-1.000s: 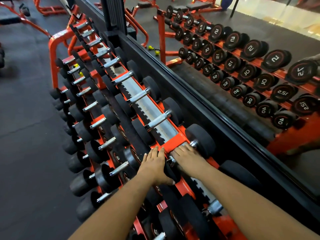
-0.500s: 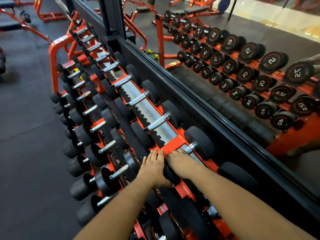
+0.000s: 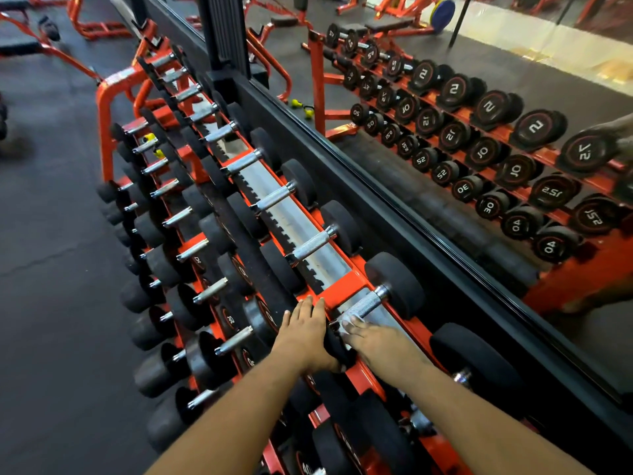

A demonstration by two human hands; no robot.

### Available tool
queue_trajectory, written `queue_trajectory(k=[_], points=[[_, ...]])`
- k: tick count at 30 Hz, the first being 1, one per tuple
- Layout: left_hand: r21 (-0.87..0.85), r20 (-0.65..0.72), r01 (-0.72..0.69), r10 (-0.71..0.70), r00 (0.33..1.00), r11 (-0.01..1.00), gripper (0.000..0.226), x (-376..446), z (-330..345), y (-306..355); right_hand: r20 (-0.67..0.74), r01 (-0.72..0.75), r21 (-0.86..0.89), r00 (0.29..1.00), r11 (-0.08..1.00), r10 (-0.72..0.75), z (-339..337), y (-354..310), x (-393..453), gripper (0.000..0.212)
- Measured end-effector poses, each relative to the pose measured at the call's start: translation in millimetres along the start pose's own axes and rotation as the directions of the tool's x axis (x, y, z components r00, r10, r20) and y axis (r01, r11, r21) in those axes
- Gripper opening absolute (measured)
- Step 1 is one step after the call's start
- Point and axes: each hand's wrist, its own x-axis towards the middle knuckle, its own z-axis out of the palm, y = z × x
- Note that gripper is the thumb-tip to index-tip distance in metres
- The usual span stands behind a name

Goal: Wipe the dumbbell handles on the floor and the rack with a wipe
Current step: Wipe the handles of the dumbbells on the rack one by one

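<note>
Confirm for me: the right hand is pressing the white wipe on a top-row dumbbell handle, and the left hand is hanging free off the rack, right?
Not quite. In the head view the left hand is not hanging free; it rests on the near head of that dumbbell on the rack. The rest holds: the right hand presses the white wipe on the top-row handle.

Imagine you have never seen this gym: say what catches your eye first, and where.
Bright orange rack of black dumbbells running up the middle, doubled in the wall mirror on the right. Low centre, the right hand presses a white wipe on a steel handle; the left hand steadies beside it.
</note>
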Motion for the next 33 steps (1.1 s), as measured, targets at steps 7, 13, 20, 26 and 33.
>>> queue_trajectory(k=[7, 13, 20, 26, 33], points=[[0.002, -0.01, -0.003, 0.003, 1.0, 1.0, 0.142, -2, -2, 1, 0.387, -0.682, 0.728, 0.497, 0.074, 0.777, -9, -11, 0, 0.022], [-0.003, -0.003, 0.005, -0.005, 1.0, 1.0, 0.143, -2, -2, 1, 0.749, -0.275, 0.656, 0.35, -0.703, 0.562, -28, -35, 39, 0.023], [0.0, -0.008, 0.007, -0.007, 1.0, 1.0, 0.144, 0, -1, 0, 0.75, 0.064, 0.62, 0.246, -0.782, 0.614, -56, -21, 62, 0.023], [0.0, -0.002, 0.011, -0.011, 1.0, 1.0, 0.145, 1, 0, 0, 0.779, -0.067, 0.571, 0.36, -0.818, 0.514, -47, -50, 68, 0.012], [-0.003, 0.009, 0.013, -0.013, 1.0, 1.0, 0.144, 0, -3, 1, 0.738, 0.058, 0.624, 0.282, -0.779, 0.613, -48, -18, 68, 0.018]])
